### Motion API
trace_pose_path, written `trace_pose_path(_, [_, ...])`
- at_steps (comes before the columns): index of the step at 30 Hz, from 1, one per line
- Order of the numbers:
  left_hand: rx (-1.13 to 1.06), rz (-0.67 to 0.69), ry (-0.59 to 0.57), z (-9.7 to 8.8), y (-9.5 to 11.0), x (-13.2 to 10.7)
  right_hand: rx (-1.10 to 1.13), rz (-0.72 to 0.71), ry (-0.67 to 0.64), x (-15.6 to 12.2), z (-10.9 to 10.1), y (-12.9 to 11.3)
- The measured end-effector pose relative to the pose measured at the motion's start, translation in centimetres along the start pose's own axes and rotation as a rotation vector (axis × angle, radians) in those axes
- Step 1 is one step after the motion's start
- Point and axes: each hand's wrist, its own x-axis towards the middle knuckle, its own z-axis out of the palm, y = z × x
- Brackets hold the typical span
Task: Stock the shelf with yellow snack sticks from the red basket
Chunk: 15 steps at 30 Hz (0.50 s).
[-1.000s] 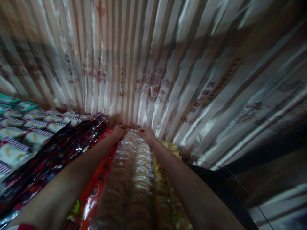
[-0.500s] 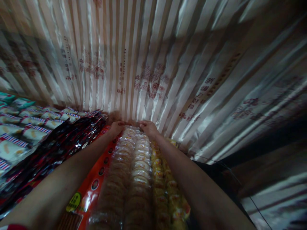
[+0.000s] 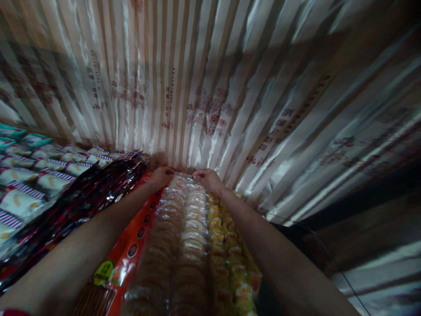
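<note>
Both my arms reach forward along a long clear pack of round biscuits (image 3: 179, 237) that runs away from me in two rows. My left hand (image 3: 161, 176) is closed on the far left corner of that pack. My right hand (image 3: 207, 177) is closed on its far right corner, fingers curled over the edge. The pack lies between an orange-red packet (image 3: 130, 254) on its left and a row of yellow wrapped sweets (image 3: 226, 250) on its right.
A shiny striped cloth with red printed characters (image 3: 210, 109) hangs right behind the goods. Dark red-black packets (image 3: 85, 197) and white packets with red-blue stripes (image 3: 29, 184) lie at the left. At the lower right a dark gap (image 3: 312, 245) opens.
The view has shifted slightly. My right hand has moved a little to the right on the pack's end, and more of the yellow sweets shows. Both hands keep their hold.
</note>
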Motion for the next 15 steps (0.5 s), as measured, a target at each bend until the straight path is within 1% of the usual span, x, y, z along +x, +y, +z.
trace_pose_path(5, [0.013, -0.012, 0.003, -0.3, 0.0, 0.1, -0.114, -0.026, -0.013, -0.4, 0.8, -0.3])
trace_pose_path(9, [-0.009, -0.047, 0.015, 0.0, -0.1, 0.3, -0.181, -0.005, -0.002, -0.5, 1.0, -0.7])
trace_pose_path(15, [-0.075, -0.114, 0.002, 0.1, -0.2, 0.2, -0.217, 0.037, 0.029, -0.7, 1.4, -1.2])
